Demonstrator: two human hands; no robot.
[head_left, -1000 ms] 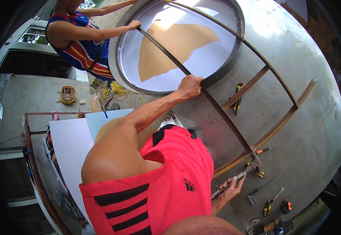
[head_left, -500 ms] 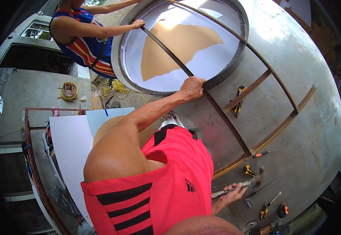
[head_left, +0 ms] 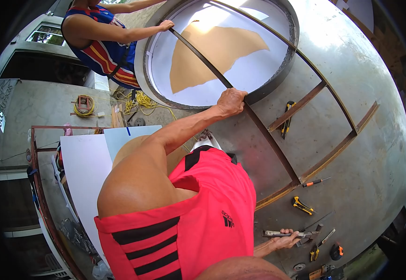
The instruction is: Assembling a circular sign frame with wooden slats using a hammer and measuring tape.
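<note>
My left hand (head_left: 232, 101) is wrapped round a dark metal bar of a rusty metal frame (head_left: 275, 142), at the near edge of a large round ring (head_left: 268, 88). The frame's curved bars spread rightward over the grey metal table. In my right hand (head_left: 283, 240), low on the right, is a hammer (head_left: 273, 234), held by its handle with the head pointing right, above the table. A co-worker's hand (head_left: 166, 25) grips the far end of the same long bar. White sheet and a torn brown piece (head_left: 217, 56) show inside the ring.
On the metal table (head_left: 352, 186) lie yellow-black pliers (head_left: 302, 205), another yellow-black tool (head_left: 287, 120), a screwdriver (head_left: 316, 182), a tape measure (head_left: 337, 252) and a utility knife (head_left: 326, 237). White boards (head_left: 84, 172) lean at left; yellow cable (head_left: 142, 101) is on the floor.
My right hand has brought the hammer down and slightly right, away from the frame's lower corner. My left hand keeps its grip on the bar, and the co-worker's hand stays on the far end.
</note>
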